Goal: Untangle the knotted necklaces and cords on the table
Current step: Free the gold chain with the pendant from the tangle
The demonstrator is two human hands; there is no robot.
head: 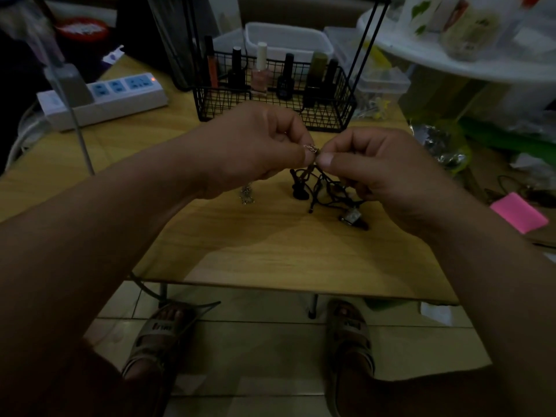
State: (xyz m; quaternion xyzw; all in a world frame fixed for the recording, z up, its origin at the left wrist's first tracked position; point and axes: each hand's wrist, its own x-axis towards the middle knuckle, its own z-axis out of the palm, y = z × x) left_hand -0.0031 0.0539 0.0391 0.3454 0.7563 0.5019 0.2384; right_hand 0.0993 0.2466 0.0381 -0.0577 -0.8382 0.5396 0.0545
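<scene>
Item: silver chain (311, 149), pinched between left hand (258, 145) and right hand (373, 167), raised above table (270, 251); black cords (322, 188) dangle. Light, limp, probably kink-prone; grip beside knot.

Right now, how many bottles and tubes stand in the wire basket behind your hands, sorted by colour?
In the wire basket:
black bottles: 3
pink bottle with a white cap: 1
olive bottle: 1
orange tube: 1
Total: 6
The light is dim, so the colours are approximate.
</scene>
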